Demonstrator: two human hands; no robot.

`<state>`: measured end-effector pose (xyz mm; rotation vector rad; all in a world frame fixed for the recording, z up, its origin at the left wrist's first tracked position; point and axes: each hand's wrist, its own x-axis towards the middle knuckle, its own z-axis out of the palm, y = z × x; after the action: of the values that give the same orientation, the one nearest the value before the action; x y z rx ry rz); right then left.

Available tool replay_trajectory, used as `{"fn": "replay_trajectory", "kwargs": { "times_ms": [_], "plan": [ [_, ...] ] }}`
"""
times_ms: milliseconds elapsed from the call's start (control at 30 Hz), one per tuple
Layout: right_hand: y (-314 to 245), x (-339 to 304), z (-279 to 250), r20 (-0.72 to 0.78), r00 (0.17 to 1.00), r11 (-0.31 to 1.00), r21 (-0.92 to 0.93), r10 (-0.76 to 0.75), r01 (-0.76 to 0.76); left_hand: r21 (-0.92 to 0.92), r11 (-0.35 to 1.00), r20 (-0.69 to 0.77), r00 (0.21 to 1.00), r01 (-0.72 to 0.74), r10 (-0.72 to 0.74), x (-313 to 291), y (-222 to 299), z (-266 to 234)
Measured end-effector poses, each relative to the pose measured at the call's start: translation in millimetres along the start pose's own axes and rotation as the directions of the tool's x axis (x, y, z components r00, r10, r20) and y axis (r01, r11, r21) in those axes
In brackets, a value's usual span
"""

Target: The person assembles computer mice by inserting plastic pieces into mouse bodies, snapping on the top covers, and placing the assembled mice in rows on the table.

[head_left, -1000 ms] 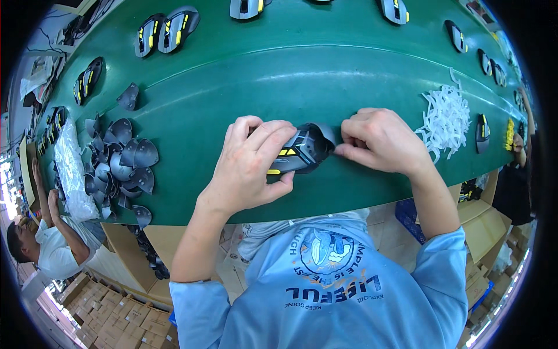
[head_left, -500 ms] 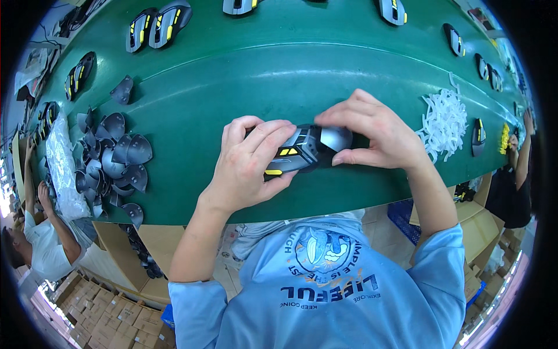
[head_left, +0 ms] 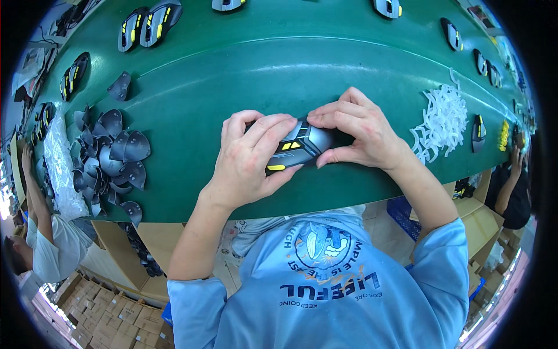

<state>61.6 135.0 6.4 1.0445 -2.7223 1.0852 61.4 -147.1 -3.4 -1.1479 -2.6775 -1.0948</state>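
Note:
A grey and black computer mouse (head_left: 293, 152) with yellow accents lies sideways just above the green tabletop or on it; I cannot tell which. My left hand (head_left: 244, 160) is wrapped round its left part, fingers over the top and thumb along the near side. At the mouse's right end, a smooth dark grey curved cover (head_left: 323, 139) sits against the body. My right hand (head_left: 369, 132) grips this cover between its fingers on the far side and its thumb on the near side. The palm-side face of the mouse is hidden.
Loose curved dark covers (head_left: 110, 160) form a pile at left beside a clear plastic bag (head_left: 60, 166). White plastic strips (head_left: 444, 119) are heaped at right. Several mice, including a pair (head_left: 150, 26), lie along the far side. Co-workers sit at both edges; open cardboard boxes (head_left: 479, 224) stand below the table.
My right hand has moved left, bringing the curved cover from partly apart to close against the mouse's end. My left hand keeps its hold, nearly in place.

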Motion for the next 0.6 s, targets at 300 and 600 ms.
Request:
{"fn": "replay_trajectory", "kwargs": {
  "times_ms": [300,600],
  "plan": [
    [6,-2,-3,-0.051,0.998,0.988,0.149,0.048,-0.04,-0.006,1.0,-0.004,1.0,-0.008,0.008,1,-1,-1],
    [-10,6,-10,0.027,1.0,1.0,0.017,0.012,-0.012,-0.017,1.0,-0.004,1.0,0.015,-0.015,1,-1,1]
  ]
}}
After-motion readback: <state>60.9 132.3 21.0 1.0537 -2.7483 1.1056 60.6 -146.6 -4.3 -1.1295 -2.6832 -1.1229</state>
